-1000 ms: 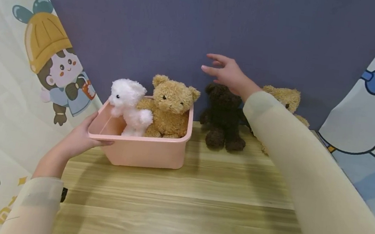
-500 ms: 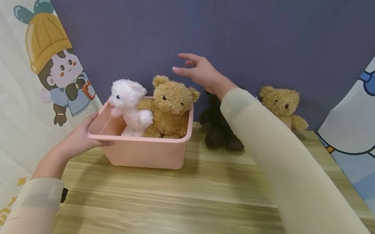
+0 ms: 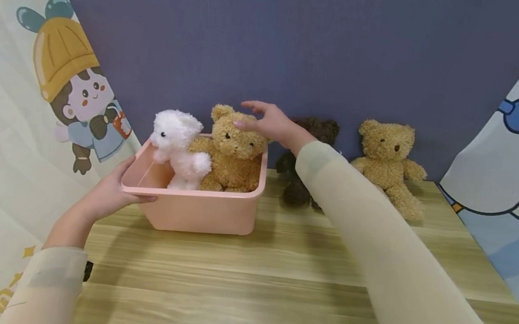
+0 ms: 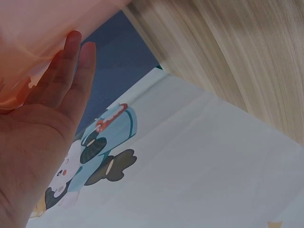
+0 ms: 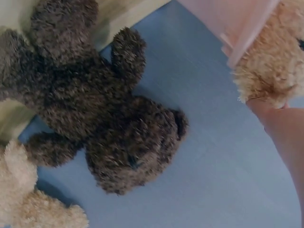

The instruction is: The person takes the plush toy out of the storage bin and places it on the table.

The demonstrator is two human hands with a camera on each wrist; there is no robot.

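Note:
A pink plastic bin [image 3: 206, 215] sits on the table with two plush toys in it. The white one [image 3: 176, 135] stands at its left, and a tan teddy bear [image 3: 235, 164] sits beside it. My left hand [image 3: 112, 192] holds the bin's left end, thumb below the front rim; the left wrist view has fingers [image 4: 70, 71] along the pink wall. My right hand [image 3: 271, 123] is at the top of the tan bear's head, thumb and fingers spread, hiding one ear. In the right wrist view, that hand [image 5: 280, 128] meets the bear's fur [image 5: 270, 76].
A dark brown teddy bear [image 3: 297, 188] sits right of the bin, partly behind my right forearm. Farther right another tan teddy bear [image 3: 389, 151] leans at the blue-grey back panel [image 3: 275, 34]. Printed cloths flank the wooden table [image 3: 233, 299].
My right hand has moved left from above the dark bear, then down to the head of the tan bear in the bin. The right-hand tan bear is uncovered. The left hand stays put.

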